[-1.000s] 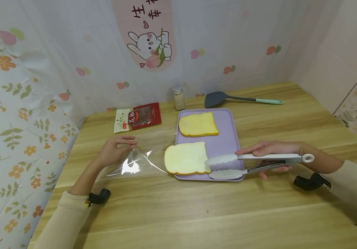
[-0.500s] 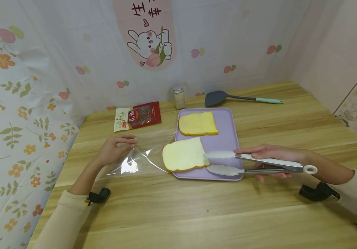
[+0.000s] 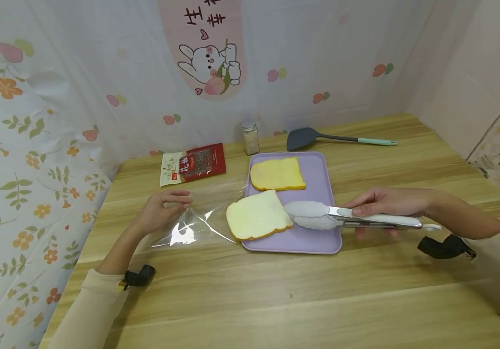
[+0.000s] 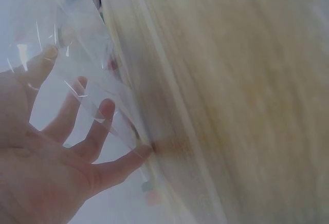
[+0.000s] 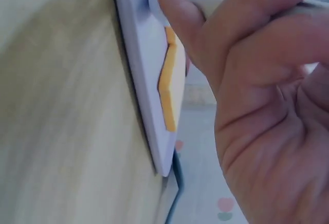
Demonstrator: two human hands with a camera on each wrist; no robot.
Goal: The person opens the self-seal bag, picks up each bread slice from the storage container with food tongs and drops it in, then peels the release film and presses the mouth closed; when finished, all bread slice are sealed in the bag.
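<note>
A clear plastic bag (image 3: 208, 218) lies on the table, left of a lilac tray (image 3: 330, 186). My left hand (image 3: 161, 212) is at the bag's left side, its spread fingers touching the film in the left wrist view. My right hand (image 3: 382, 203) holds silver tongs with white heads (image 3: 311, 213). The tong heads are close together over the tray, by the right end of a pale bread slice (image 3: 256, 215); whether they touch it I cannot tell. That slice lies askew, its left end beyond the tray's edge near the bag. A yellower bread slice (image 3: 277, 173) lies on the tray behind it.
Behind the bag lies a red and cream spice packet (image 3: 193, 164). A glass shaker jar (image 3: 250, 138) stands behind the tray. A dark spatula (image 3: 304, 138) with a mint handle lies at the back right. Patterned cloth borders the table.
The pale slice has turned, its right end swinging away from me, and shifted slightly left. The tong heads have drawn closer together and moved away from the front edge. My left hand stays still.
</note>
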